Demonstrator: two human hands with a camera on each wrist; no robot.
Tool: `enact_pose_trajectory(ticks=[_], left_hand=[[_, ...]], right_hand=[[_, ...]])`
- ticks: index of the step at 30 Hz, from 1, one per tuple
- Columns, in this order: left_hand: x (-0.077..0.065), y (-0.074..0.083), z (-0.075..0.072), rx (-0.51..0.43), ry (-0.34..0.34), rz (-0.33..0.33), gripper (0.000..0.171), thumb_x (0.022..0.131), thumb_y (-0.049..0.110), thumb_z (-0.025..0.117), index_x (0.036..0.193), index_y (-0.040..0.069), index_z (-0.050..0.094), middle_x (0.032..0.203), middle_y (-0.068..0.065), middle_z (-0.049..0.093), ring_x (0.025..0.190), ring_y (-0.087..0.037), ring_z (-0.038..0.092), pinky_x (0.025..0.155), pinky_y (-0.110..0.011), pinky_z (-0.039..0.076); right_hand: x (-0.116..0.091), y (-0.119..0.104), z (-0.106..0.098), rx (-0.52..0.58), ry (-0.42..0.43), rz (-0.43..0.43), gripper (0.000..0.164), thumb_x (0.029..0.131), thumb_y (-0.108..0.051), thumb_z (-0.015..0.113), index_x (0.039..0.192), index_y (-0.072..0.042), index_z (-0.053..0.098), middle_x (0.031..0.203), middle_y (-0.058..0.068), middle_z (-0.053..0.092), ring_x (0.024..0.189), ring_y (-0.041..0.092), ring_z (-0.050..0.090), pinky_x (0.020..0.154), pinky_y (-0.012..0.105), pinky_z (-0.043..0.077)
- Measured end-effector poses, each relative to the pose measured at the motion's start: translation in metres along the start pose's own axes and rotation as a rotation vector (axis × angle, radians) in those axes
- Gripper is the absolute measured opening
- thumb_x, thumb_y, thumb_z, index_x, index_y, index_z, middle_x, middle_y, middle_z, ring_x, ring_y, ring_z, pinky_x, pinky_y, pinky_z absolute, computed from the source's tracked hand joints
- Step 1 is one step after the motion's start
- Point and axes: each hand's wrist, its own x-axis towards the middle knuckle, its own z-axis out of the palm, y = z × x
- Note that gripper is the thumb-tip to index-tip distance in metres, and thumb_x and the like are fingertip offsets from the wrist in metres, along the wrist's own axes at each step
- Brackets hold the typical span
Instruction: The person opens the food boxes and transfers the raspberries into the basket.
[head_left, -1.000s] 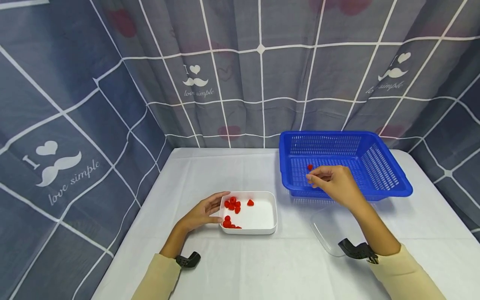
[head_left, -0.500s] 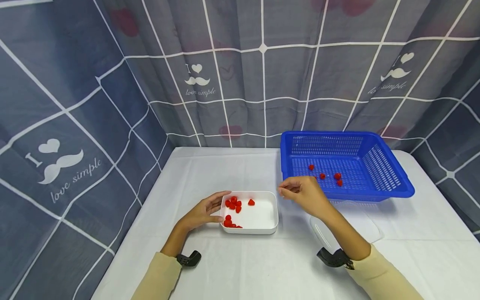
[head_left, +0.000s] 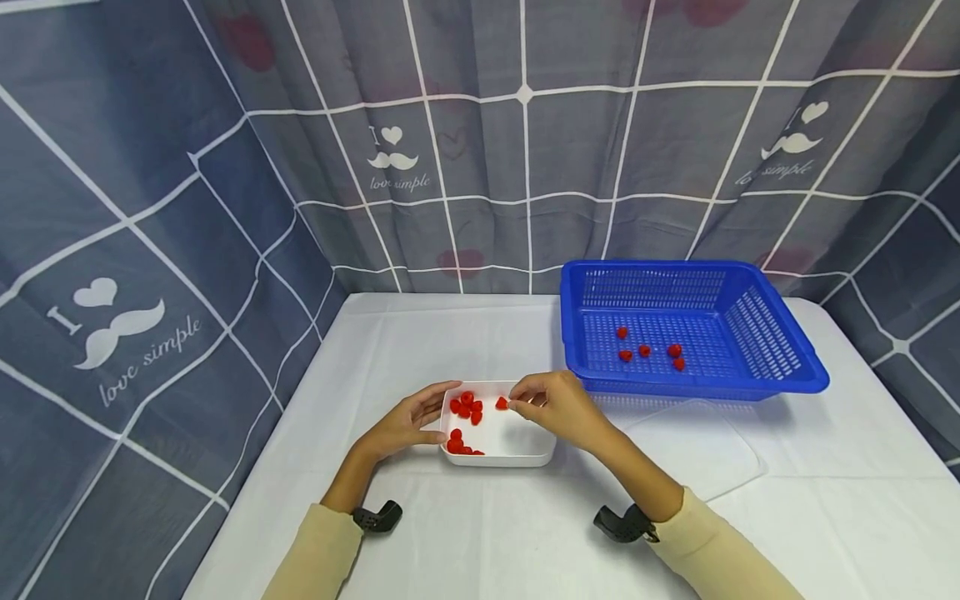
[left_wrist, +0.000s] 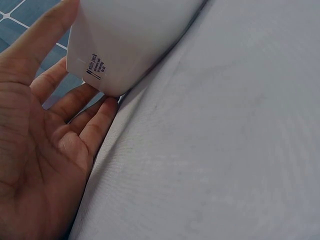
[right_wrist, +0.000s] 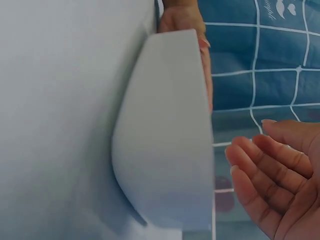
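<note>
A white plastic box (head_left: 517,437) stands on the table with several red raspberries (head_left: 465,408) along its left side. My left hand (head_left: 403,427) holds the box's left end, thumb at the front corner and fingers along the end wall. In the left wrist view its fingertips lie against the printed wall (left_wrist: 105,55). Over the box's right rim reaches my right hand (head_left: 558,408), its fingertips right beside a single raspberry (head_left: 502,403). The right wrist view shows those fingers (right_wrist: 245,190) loosely bent, thumb apart and nothing between them, above the box's side.
A blue plastic basket (head_left: 780,350) at the back right has several raspberries (head_left: 645,351) on its floor. In front of it lies a clear lid (head_left: 697,450), partly behind my right forearm. A checked curtain (head_left: 480,150) hangs behind the white-covered table (head_left: 450,533).
My right hand has come from over the basket leftward to the box, uncovering the raspberries in the basket. My left hand and the box stay in place.
</note>
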Motion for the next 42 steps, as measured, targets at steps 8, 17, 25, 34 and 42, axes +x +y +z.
enact_pose_trajectory(ticks=[8, 17, 25, 34, 42], left_hand=[[0.000, 0.000, 0.001, 0.011, 0.014, -0.010, 0.083, 0.085, 0.001, 0.079, 0.156, 0.011, 0.038, 0.161, -0.014, 0.036, 0.148, -0.037, 0.032, 0.116, -0.031, 0.036], [-0.001, 0.000, 0.000, -0.012, 0.011, 0.004, 0.083, 0.085, -0.002, 0.078, 0.156, 0.009, 0.037, 0.161, -0.014, 0.035, 0.148, -0.038, 0.031, 0.117, -0.028, 0.035], [-0.001, 0.000, 0.000, -0.003, 0.001, 0.002, 0.082, 0.085, 0.000, 0.079, 0.156, 0.010, 0.038, 0.161, -0.013, 0.035, 0.149, -0.036, 0.032, 0.116, -0.026, 0.035], [0.001, 0.002, -0.002, 0.008, 0.003, 0.011, 0.082, 0.085, 0.001, 0.079, 0.156, 0.009, 0.038, 0.161, -0.014, 0.035, 0.149, -0.038, 0.032, 0.115, -0.025, 0.036], [-0.002, 0.001, 0.000, 0.007, -0.003, 0.000, 0.082, 0.086, 0.001, 0.079, 0.156, 0.010, 0.037, 0.161, -0.014, 0.034, 0.148, -0.038, 0.031, 0.115, -0.025, 0.036]], right_hand=[[0.011, 0.004, 0.030, -0.098, -0.051, -0.019, 0.006, 0.087, -0.015, 0.081, 0.089, -0.011, 0.078, 0.080, -0.008, 0.073, 0.068, 0.004, 0.061, 0.064, 0.021, 0.053], [0.021, 0.009, 0.054, -0.232, -0.037, -0.016, 0.005, 0.083, -0.016, 0.083, 0.084, -0.015, 0.079, 0.071, -0.012, 0.069, 0.066, 0.003, 0.058, 0.069, 0.031, 0.046], [0.027, 0.016, 0.066, -0.237, -0.073, 0.028, 0.006, 0.083, -0.012, 0.083, 0.082, -0.013, 0.078, 0.074, -0.008, 0.068, 0.068, 0.006, 0.059, 0.063, 0.023, 0.050], [0.032, 0.012, 0.071, -0.268, -0.064, 0.061, 0.008, 0.081, -0.012, 0.086, 0.084, -0.011, 0.078, 0.074, -0.006, 0.069, 0.069, 0.008, 0.060, 0.062, 0.022, 0.050], [0.030, 0.012, 0.078, -0.274, -0.066, 0.084, 0.011, 0.079, -0.013, 0.087, 0.084, -0.012, 0.078, 0.077, -0.006, 0.070, 0.070, 0.007, 0.060, 0.062, 0.022, 0.050]])
